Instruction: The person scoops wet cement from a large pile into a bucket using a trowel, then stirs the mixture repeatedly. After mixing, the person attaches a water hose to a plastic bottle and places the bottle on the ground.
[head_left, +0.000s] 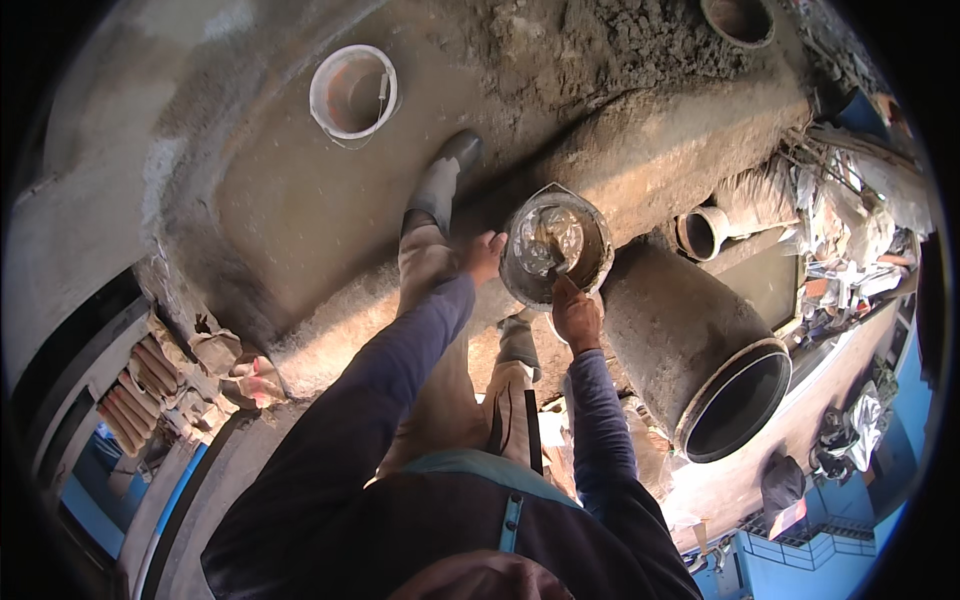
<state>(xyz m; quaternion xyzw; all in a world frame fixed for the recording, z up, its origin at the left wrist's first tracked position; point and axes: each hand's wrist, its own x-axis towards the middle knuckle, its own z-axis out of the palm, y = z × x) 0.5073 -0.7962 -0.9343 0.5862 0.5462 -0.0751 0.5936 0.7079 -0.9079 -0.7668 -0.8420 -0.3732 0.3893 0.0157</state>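
Note:
Before me is a grey, mud-stained bucket (517, 283), with liquid and wet material inside it. My right hand (577, 319) is closed around a hand tool (561, 264), probably a trowel, which reaches over the near rim. Its far end blends with the contents. Close against the bucket's left side is my left hand (484, 259), fingers bent; whether it grips the rim cannot be seen. One boot (442, 180) stands in murky water (300, 195), and the other (519, 341) is on the near side of the ledge.
A white bucket (321, 94) with a wire handle sits in the water. Wet mortar-like material (637, 37) is heaped beyond, near another round container (765, 30). To my right lies a large mud-coated drum (667, 330). Paper bags (135, 397) are stacked at left, and plastic litter (847, 217) lies at right.

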